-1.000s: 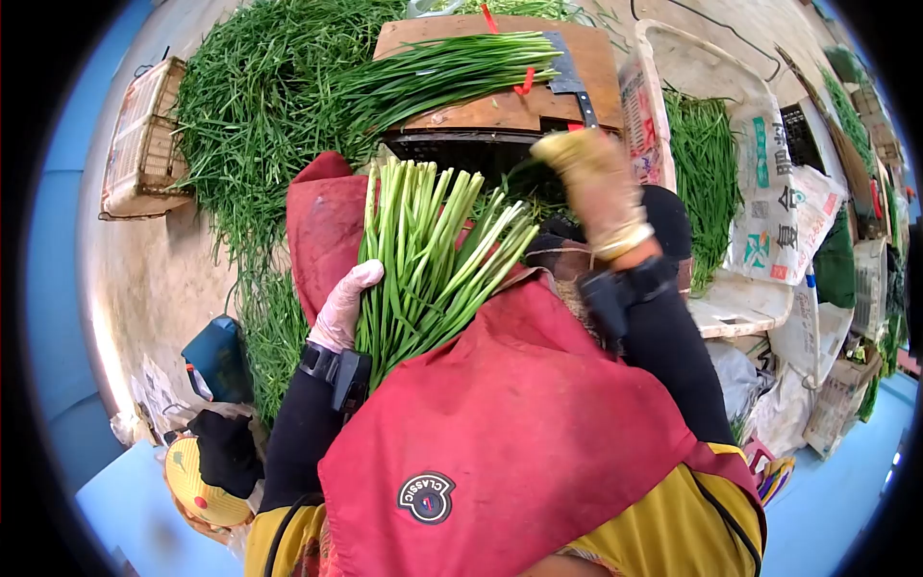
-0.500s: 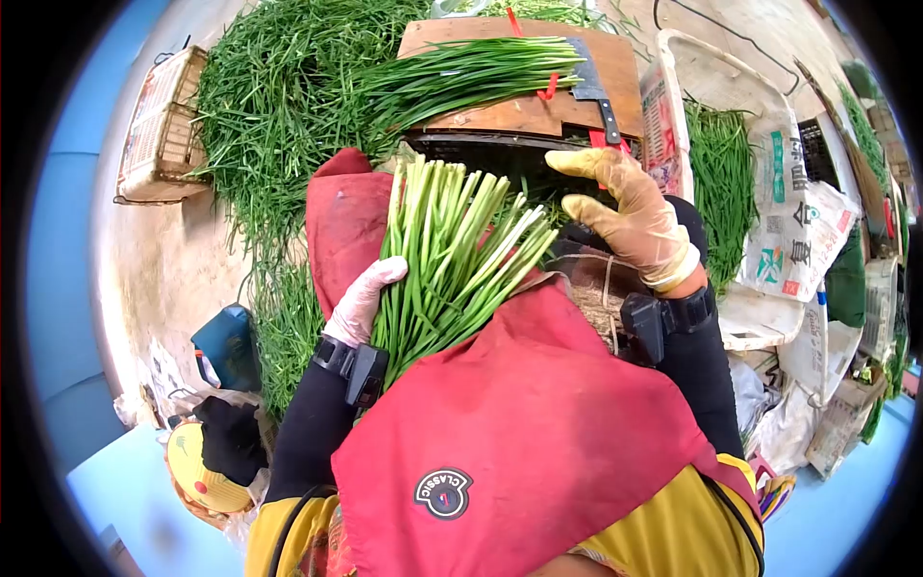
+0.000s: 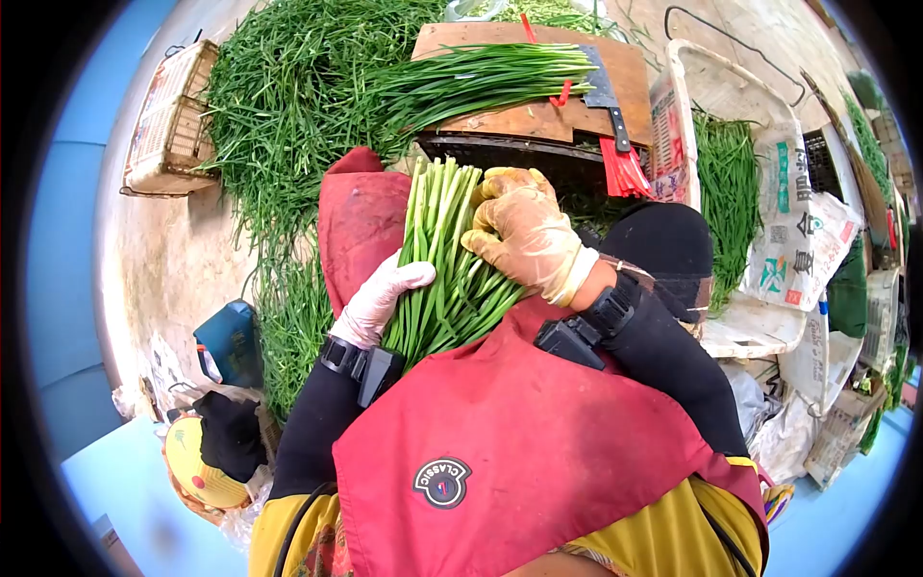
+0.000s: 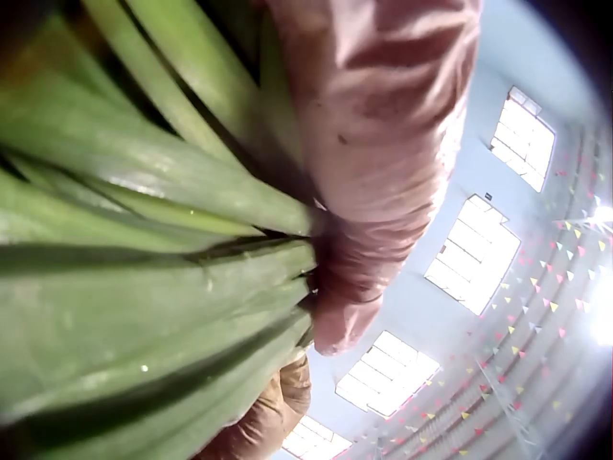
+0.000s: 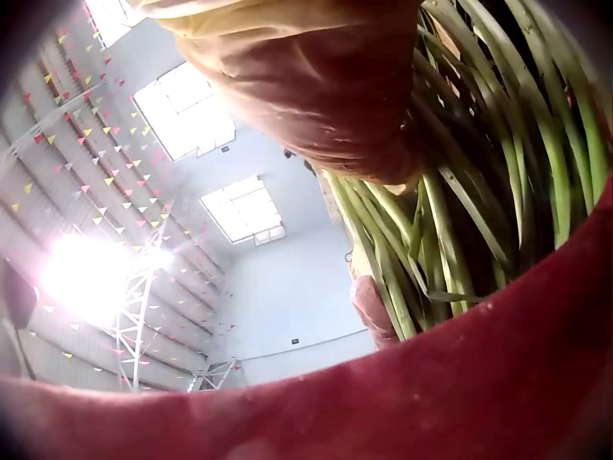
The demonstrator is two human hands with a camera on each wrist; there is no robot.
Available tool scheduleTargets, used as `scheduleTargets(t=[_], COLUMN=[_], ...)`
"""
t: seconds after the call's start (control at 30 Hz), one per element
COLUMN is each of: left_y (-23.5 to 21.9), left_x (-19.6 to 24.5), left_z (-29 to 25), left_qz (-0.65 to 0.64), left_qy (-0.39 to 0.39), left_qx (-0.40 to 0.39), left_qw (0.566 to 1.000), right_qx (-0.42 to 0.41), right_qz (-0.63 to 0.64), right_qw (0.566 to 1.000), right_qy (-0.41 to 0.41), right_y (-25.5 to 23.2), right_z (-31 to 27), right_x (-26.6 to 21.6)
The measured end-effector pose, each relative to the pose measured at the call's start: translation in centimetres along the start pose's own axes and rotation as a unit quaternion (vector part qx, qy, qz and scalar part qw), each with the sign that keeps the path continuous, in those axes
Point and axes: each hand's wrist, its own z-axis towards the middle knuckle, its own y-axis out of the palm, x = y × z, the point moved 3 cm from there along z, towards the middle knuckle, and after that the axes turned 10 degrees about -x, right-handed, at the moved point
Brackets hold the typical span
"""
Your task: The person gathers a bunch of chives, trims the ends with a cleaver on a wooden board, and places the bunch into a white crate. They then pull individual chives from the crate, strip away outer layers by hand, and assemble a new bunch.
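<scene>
A bunch of garlic chives (image 3: pixel 433 293) stands over the lap, pale cut ends up and green leaves down against the red apron (image 3: pixel 500 413). My left hand (image 3: pixel 377 303), in a whitish glove, grips it from the left, thumb across the front. On the bunch's upper right side, my right hand (image 3: pixel 534 236), in a yellowed glove, has its fingers curled over the stems. Up close in the left wrist view, the left thumb (image 4: pixel 383 125) presses on broad green leaves. In the right wrist view the right glove (image 5: pixel 316 96) lies against the stems, its fingertips partly hidden.
Ahead, a wooden board (image 3: pixel 461 37) bears another bunch of chives (image 3: pixel 490 75) and a cleaver (image 3: pixel 604 88). Red strips (image 3: pixel 623 171) hang at its near edge. A large heap of chives (image 3: pixel 288 115) lies left, by a crate (image 3: pixel 173 125). A white crate (image 3: pixel 755 332) of chives stands right.
My right hand has come from beside the board, where it was spread apart from the bunch, down and left onto the stems. The left hand keeps its grip.
</scene>
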Motion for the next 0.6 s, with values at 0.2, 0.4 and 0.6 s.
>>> scheduleTargets(t=[0.2,0.4,0.6], left_y=[0.2,-1.6,-0.9], left_x=[0.1,-0.7,-0.2], left_z=[0.2,0.1,0.3], left_qz=[0.031,0.016,0.024], left_qy=[0.008,0.015,0.005], left_qx=[0.001,0.008,-0.001], left_qw=[0.999,1.0,1.0], right_qx=[0.134,0.298,0.015], right_qz=[0.018,0.088,0.052], right_qw=[0.991,0.948,0.989], right_qy=[0.008,0.066,0.14], right_y=[-1.9,-8.5,-10.8], right_z=[0.6,-3.0,-6.6], right_x=[2.9,8.4,9.5])
